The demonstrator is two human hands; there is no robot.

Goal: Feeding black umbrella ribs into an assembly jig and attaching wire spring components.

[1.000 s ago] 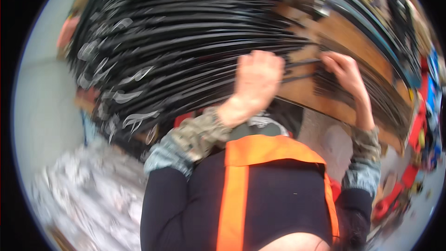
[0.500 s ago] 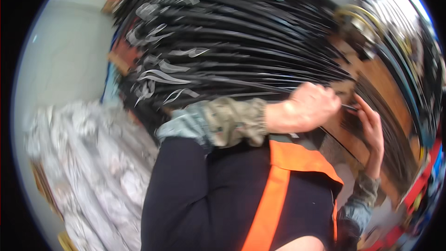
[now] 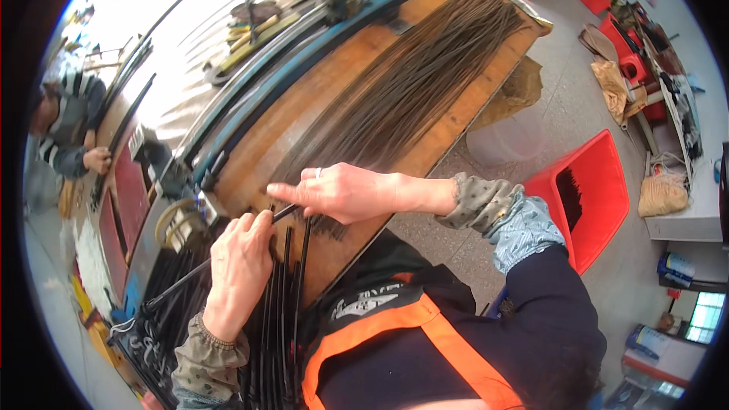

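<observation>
A long thin black rod (image 3: 184, 279) runs slantwise from the dark bundle at lower left up to my hands. My left hand (image 3: 240, 267) is closed around it near its upper end. At that end is my right hand (image 3: 338, 193), index finger stretched out along the rod and the other fingers curled; its thumb is hidden. It appears to pinch the rod's tip. Just below the hands, several more black rods (image 3: 282, 319) lie side by side, their ends pointing toward the table. Beyond my right hand, a pile of thin grey-brown rods (image 3: 410, 83) lies on the wooden table (image 3: 448, 133).
Blue rails (image 3: 277, 80) run along the table's far side, with a small machine (image 3: 182, 224) at their near end. To the right, a red bin (image 3: 600, 197) holds dark pieces. A plastic-lined bucket (image 3: 505, 140) stands by the table edge. Another person's hand (image 3: 96, 159) is at far left.
My view has swung right, bringing the table and red bin into sight. Both hands are still together at the rod; the right index finger now stretches along it.
</observation>
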